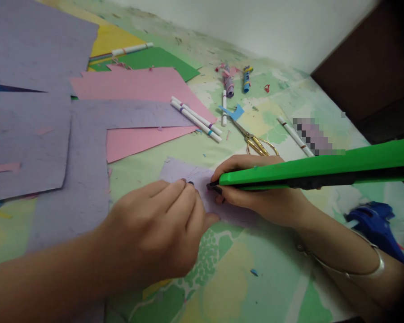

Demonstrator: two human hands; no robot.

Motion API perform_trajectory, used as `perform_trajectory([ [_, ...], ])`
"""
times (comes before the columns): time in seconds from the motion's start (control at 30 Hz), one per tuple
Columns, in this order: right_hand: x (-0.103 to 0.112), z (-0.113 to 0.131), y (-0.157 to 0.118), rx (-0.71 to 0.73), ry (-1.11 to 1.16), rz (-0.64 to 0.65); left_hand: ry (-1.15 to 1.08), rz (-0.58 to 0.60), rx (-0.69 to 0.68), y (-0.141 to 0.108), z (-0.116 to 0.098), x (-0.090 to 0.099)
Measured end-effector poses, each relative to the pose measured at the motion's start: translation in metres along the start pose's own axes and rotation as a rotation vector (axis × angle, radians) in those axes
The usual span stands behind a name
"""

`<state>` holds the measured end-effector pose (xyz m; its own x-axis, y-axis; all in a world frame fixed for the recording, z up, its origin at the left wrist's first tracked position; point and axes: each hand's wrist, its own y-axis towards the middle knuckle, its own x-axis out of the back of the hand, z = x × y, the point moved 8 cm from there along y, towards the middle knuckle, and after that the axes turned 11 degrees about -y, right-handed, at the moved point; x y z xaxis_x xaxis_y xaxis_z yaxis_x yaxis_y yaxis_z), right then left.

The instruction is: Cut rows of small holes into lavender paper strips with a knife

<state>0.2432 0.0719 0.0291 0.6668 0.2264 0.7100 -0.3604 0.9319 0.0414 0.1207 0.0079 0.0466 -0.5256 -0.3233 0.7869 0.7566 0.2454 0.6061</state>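
The one view comes from the person's head, looking forward and down, close above the left hand [161, 220] and the right hand [256, 193], which fill much of its middle. The forearms enter from the lower corners. Beyond, it reaches across the patterned cloth [279, 291] to the white wall [272, 27]; the cloth's far edge slants down rightward.

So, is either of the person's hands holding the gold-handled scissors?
No, the scissors lie on the tablecloth just beyond the right hand, which holds a long green tool.
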Motion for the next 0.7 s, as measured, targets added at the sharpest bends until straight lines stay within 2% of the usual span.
perform_trajectory([
  [0.2,-0.002,-0.009,0.001,-0.032,0.068,-0.044,-0.190,0.057,0.093,-0.006,0.021,-0.012],
  [0.37,-0.005,-0.013,0.001,-0.057,0.100,-0.079,-0.177,0.066,0.079,-0.010,0.019,-0.014],
  [0.7,-0.006,-0.018,0.000,-0.103,0.157,-0.068,-0.206,0.063,0.093,-0.009,0.021,-0.014],
])
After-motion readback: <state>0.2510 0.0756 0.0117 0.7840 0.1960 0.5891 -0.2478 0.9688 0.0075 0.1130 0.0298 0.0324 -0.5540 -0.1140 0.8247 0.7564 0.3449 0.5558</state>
